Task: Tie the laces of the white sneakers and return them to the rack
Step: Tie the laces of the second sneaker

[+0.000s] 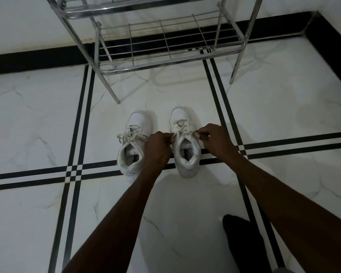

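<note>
Fingers [173,136] of both hands pinching laces [182,128] on right sneaker [186,142].
Left hand [158,148] and right hand [215,140] each pinch a lace end; left sneaker [133,142] just beside, both on floor [37,115] before rack [165,42].

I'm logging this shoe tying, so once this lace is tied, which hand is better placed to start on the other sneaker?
Probably the left hand: it sits between the sneakers, beside the left sneaker. The right hand is beyond the right sneaker.
</note>
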`<state>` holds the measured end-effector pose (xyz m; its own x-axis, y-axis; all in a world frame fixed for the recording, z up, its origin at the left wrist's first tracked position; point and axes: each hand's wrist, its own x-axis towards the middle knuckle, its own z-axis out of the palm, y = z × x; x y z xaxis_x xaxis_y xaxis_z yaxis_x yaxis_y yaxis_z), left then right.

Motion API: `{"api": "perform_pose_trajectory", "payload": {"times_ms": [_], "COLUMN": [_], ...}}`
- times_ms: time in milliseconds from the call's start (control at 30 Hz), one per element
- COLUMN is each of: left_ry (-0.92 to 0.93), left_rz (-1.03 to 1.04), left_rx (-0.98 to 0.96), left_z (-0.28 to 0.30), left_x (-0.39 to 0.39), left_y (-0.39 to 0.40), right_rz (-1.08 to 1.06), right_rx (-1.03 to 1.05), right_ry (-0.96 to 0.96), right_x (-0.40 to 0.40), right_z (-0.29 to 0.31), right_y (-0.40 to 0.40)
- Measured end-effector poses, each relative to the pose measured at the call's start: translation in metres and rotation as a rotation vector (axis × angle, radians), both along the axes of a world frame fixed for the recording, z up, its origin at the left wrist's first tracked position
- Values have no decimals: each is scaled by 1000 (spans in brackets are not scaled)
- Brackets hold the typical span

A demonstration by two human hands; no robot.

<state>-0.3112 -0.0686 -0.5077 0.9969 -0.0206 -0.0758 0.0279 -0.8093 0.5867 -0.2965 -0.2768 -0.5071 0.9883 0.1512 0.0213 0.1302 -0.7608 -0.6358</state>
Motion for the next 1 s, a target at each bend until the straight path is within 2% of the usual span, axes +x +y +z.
{"api": "perform_pose_trajectory", "payload": {"times_ms": [100,167,433,567,700,833,1000], "left_ry": [-65,-73,-18,8,68,-2,-140], "left_rz": [-98,-127,-155,-93,47,87,184], "left_rx": [294,396,437,368,131,-109,-233], "left_z": [7,11,15,9,6,16,27], "left_x": [2,5,13,10,12,16,4], "left_y": [1,4,10,8,5,15,38], "right_rz": [20,54,68,36,-58,-114,-110], "right_rx": [-228,-333,-399,-404,-226,-69,250], "right_ry": [-58,-33,-63,-9,136,205,563], "right_x": [7,10,7,7,9,3,-7], "right_z": [-7,-6,-12,-15,-8,3,12], "right_y": [-1,-2,-4,-3,2,4,9]}}
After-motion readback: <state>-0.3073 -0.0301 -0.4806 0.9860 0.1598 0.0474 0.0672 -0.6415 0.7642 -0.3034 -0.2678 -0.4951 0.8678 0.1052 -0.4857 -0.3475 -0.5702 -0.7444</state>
